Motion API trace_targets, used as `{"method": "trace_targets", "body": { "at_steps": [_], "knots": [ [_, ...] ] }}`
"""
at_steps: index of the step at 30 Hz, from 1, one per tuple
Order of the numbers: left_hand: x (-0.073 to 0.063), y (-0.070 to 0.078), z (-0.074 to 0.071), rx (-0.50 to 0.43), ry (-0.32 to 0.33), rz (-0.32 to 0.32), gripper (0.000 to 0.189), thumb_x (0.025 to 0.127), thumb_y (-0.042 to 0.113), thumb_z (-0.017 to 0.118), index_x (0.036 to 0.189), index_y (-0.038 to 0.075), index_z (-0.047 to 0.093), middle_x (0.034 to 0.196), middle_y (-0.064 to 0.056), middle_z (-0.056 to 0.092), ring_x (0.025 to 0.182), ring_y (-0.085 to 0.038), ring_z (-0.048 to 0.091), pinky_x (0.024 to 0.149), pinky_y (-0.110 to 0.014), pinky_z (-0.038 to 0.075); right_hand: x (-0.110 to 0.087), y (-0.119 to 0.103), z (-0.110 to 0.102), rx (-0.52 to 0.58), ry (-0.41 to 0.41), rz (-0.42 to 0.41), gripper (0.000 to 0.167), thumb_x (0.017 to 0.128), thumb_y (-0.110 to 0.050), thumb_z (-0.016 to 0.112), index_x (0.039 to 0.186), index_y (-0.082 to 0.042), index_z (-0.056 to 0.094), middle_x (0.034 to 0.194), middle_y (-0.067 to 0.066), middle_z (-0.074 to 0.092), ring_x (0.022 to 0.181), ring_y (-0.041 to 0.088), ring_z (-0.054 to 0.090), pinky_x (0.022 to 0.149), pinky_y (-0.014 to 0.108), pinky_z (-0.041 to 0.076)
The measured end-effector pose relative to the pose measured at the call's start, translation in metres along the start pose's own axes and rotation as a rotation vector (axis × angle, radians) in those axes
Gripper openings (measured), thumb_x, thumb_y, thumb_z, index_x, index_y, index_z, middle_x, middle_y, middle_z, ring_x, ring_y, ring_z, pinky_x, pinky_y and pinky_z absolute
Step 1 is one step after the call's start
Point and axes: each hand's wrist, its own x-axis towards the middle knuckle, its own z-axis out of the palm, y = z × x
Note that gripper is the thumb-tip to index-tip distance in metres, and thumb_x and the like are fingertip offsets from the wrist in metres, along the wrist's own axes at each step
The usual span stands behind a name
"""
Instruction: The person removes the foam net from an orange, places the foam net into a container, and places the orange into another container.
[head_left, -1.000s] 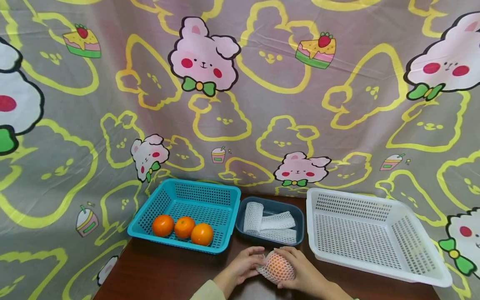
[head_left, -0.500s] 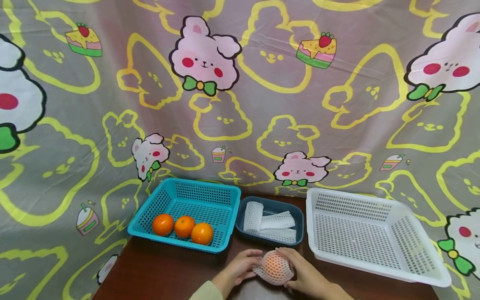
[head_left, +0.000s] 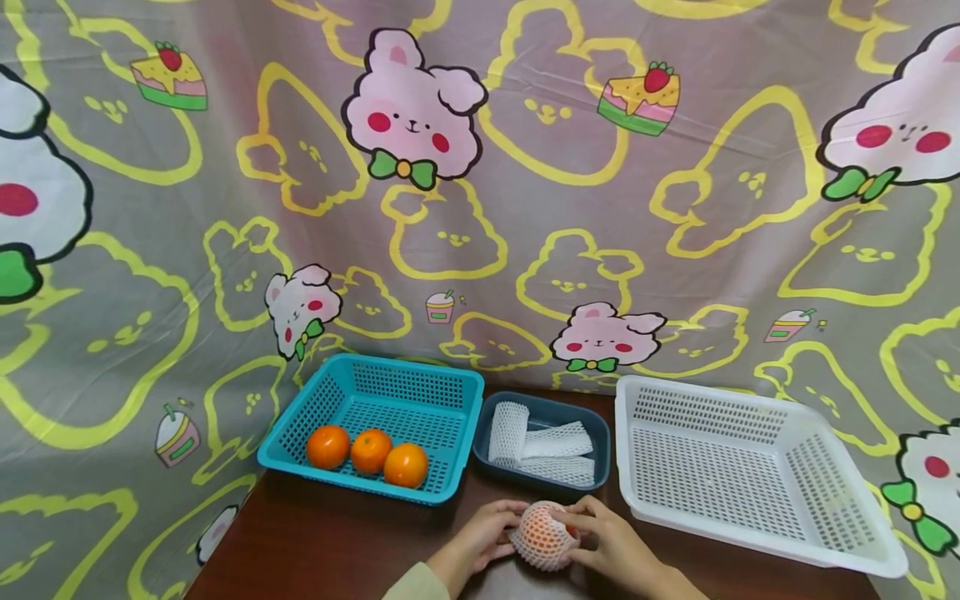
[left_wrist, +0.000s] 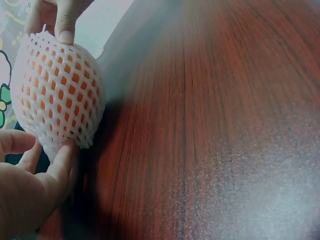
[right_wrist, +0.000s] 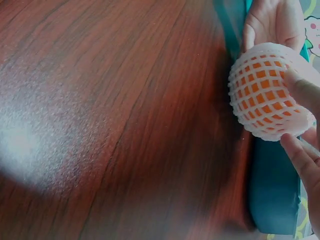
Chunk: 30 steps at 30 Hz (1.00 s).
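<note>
An orange (head_left: 543, 540) in a white foam net sleeve is held between both hands, just above or on the table in front of the small tray. My left hand (head_left: 484, 535) grips its left side, and in the left wrist view the thumb presses the net's gathered end (left_wrist: 60, 150). On the other side, my right hand (head_left: 613, 546) pinches the net near its rim, where a patch of orange peel shows bare. The right wrist view has the right thumb (right_wrist: 302, 90) on top of the netted orange (right_wrist: 262, 95) and fingers below it.
A teal basket (head_left: 446, 492) with 3 bare oranges (head_left: 372, 452) stands at the left. Beside it, a dark blue tray (head_left: 598, 425) holds several white foam net sleeves (head_left: 508, 433). At the right is a white basket (head_left: 697, 521). A patterned curtain (head_left: 525, 217) hangs behind.
The orange has been turned between the hands and shifted slightly left. The right fingers have moved along the net, and bare peel now shows on the right-hand side.
</note>
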Motion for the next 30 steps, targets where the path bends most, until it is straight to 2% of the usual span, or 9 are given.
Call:
{"method": "trace_targets", "body": {
  "at_steps": [5, 11, 16, 20, 24, 27, 30],
  "knots": [
    [0.0, -0.001, 0.0, -0.007, 0.006, 0.011, 0.037, 0.093, -0.001, 0.05, 0.128, -0.009, 0.061, 0.106, -0.008, 0.068, 0.091, -0.02, 0.065, 0.083, -0.042, 0.057, 0.004, -0.002, 0.002, 0.031, 0.058, -0.031, 0.044, 0.072, -0.001, 0.09, 0.114, 0.0, 0.077, 0.103, 0.003, 0.061, 0.094, 0.008, 0.063, 0.066, 0.02, 0.057],
    [-0.001, -0.001, 0.002, 0.009, 0.03, 0.03, 0.037, 0.09, -0.003, 0.049, 0.124, -0.01, 0.061, 0.1, -0.007, 0.066, 0.085, -0.018, 0.062, 0.077, -0.036, 0.057, 0.01, -0.004, 0.006, -0.033, 0.161, -0.14, 0.034, 0.065, 0.003, 0.092, 0.097, 0.002, 0.08, 0.096, 0.002, 0.067, 0.086, 0.013, 0.068, 0.072, 0.012, 0.052],
    [0.0, -0.003, 0.002, 0.03, 0.045, 0.023, 0.035, 0.091, -0.003, 0.049, 0.123, -0.01, 0.061, 0.101, -0.007, 0.066, 0.086, -0.017, 0.063, 0.076, -0.035, 0.057, 0.012, -0.005, 0.01, -0.025, 0.19, -0.193, 0.028, 0.061, 0.012, 0.089, 0.084, -0.002, 0.08, 0.089, -0.001, 0.067, 0.08, 0.012, 0.067, 0.072, 0.012, 0.051],
    [0.002, -0.005, 0.002, 0.04, 0.05, 0.041, 0.035, 0.09, -0.003, 0.05, 0.122, -0.009, 0.062, 0.097, -0.005, 0.065, 0.081, -0.015, 0.061, 0.072, -0.031, 0.055, 0.012, -0.007, 0.013, -0.027, 0.198, -0.238, 0.035, 0.059, 0.017, 0.086, 0.079, -0.009, 0.075, 0.083, -0.004, 0.065, 0.076, 0.009, 0.063, 0.07, 0.012, 0.05],
    [0.002, -0.002, 0.001, 0.137, 0.071, 0.094, 0.034, 0.088, -0.002, 0.054, 0.119, -0.007, 0.065, 0.093, -0.002, 0.063, 0.075, -0.013, 0.057, 0.063, -0.026, 0.051, 0.014, -0.008, 0.012, -0.037, 0.205, -0.271, 0.039, 0.059, 0.02, 0.083, 0.081, -0.011, 0.072, 0.082, -0.005, 0.063, 0.075, 0.007, 0.06, 0.067, 0.012, 0.048],
    [0.001, 0.002, 0.001, 0.251, 0.072, 0.159, 0.035, 0.085, -0.003, 0.057, 0.118, -0.005, 0.067, 0.099, -0.004, 0.066, 0.075, -0.014, 0.056, 0.061, -0.026, 0.048, 0.015, -0.008, 0.01, -0.042, 0.203, -0.283, 0.041, 0.058, 0.021, 0.08, 0.081, -0.012, 0.07, 0.083, -0.005, 0.061, 0.075, 0.007, 0.058, 0.066, 0.011, 0.047],
    [-0.004, 0.007, 0.003, 0.36, 0.031, 0.224, 0.047, 0.076, -0.007, 0.059, 0.123, -0.005, 0.066, 0.113, -0.013, 0.068, 0.09, -0.02, 0.059, 0.075, -0.033, 0.051, 0.014, -0.009, 0.01, -0.03, 0.197, -0.264, 0.042, 0.059, 0.021, 0.079, 0.083, -0.012, 0.07, 0.085, -0.004, 0.061, 0.075, 0.007, 0.058, 0.066, 0.01, 0.047]
  ]
}}
